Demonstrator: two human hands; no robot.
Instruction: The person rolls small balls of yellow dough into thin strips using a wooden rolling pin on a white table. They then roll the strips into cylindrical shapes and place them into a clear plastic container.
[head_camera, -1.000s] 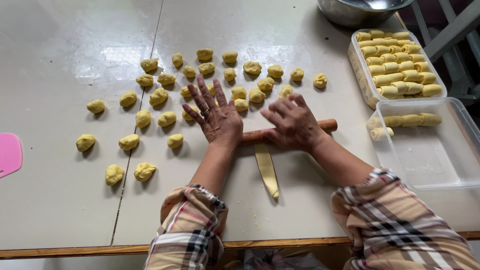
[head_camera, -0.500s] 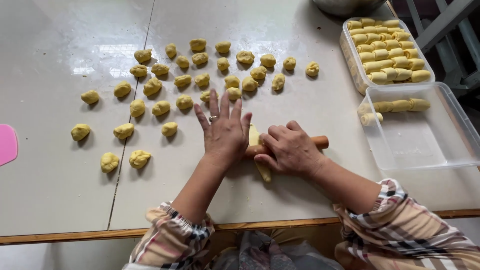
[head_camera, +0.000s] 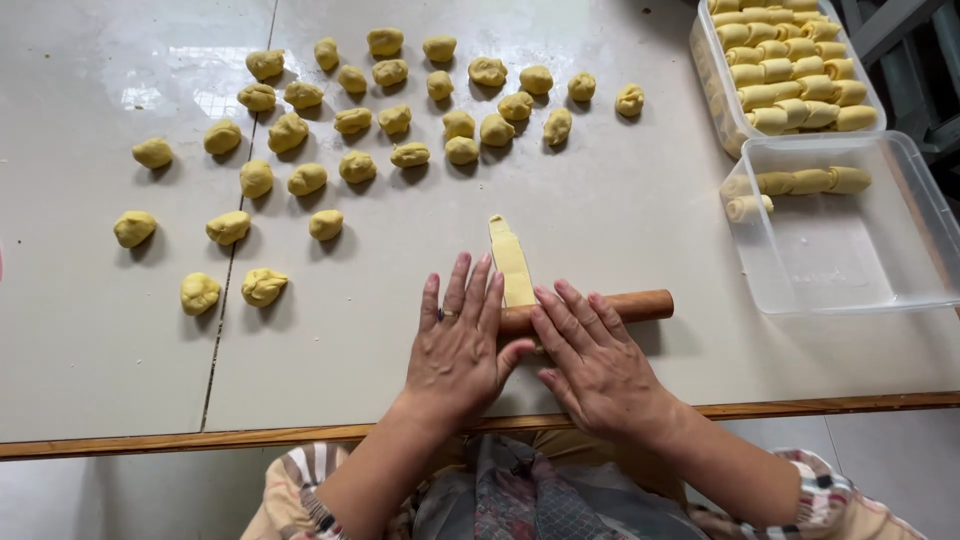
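Wooden rolling pin (head_camera: 600, 307) lies under both flat, open-fingered hands, left hand (head_camera: 462, 345) and right hand (head_camera: 595, 360), flattening a dough strip (head_camera: 510, 262).

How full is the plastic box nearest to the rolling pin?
Nearly empty. The plastic box holds only a few dough rolls along its far side; the rest of its bottom is bare.

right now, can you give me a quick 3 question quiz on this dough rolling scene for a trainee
1. True or false: both hands lie flat on the wooden rolling pin.
2. Which clear tub is almost full of rolled dough: the far tub or the near tub?
3. What lies flattened under the pin, stretching away from the person?

Key
1. True: left hand and right hand press on it, palms down.
2. The far tub; the near one has only a few rolls.
3. A thin dough strip.
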